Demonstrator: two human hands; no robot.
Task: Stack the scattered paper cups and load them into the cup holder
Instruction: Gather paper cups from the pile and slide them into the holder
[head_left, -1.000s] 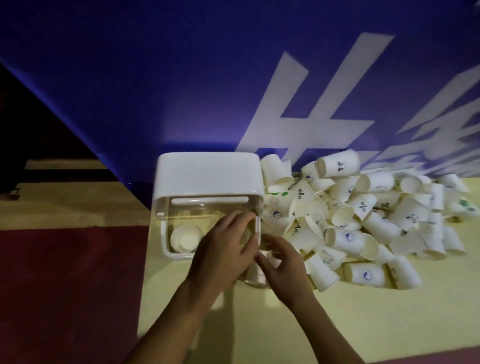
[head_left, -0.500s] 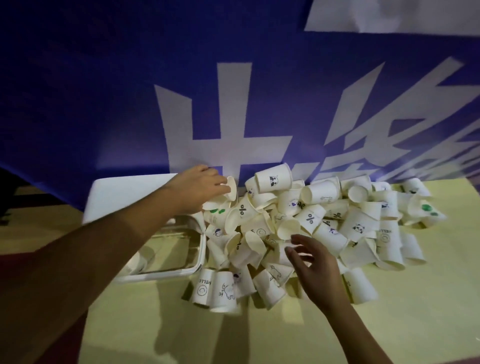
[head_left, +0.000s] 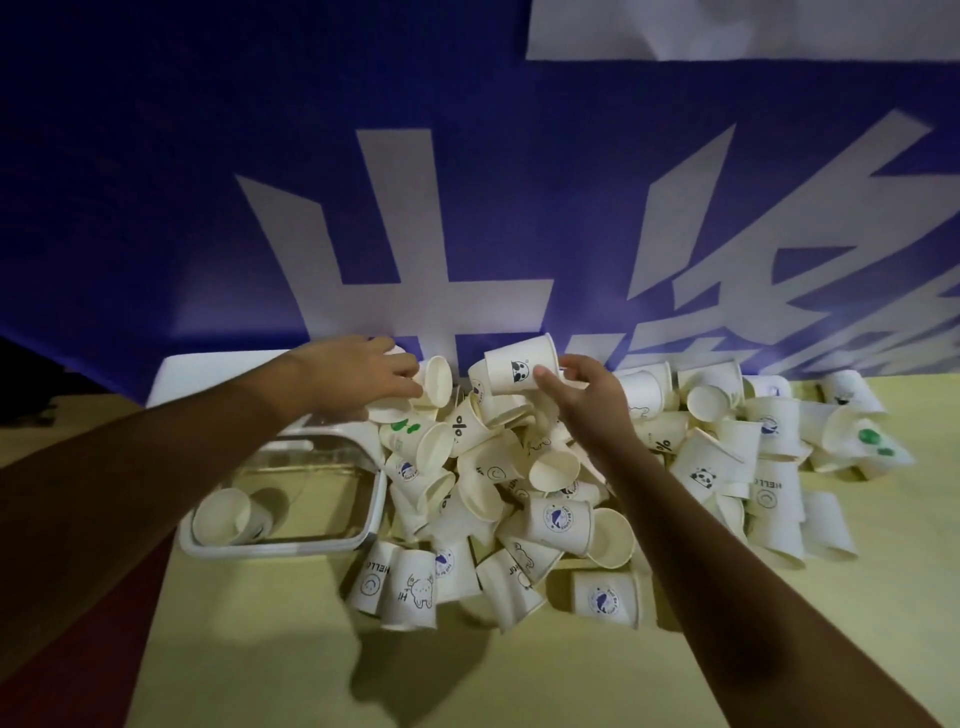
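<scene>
Risk: pile (head_left: 545, 493) slides off table (head_left: 260, 675) if nudged. Left hand (head_left: 358, 371) grips a cup (head_left: 435, 382) beside holder (head_left: 291, 499); right hand (head_left: 587, 400) pinches panda cup (head_left: 519, 366) atop heap, rim could crush

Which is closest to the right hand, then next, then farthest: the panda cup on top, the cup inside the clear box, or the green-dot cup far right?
1. Panda cup, touching the right hand.
2. Green-dot cup, far right.
3. Boxed cup, far left.
</scene>
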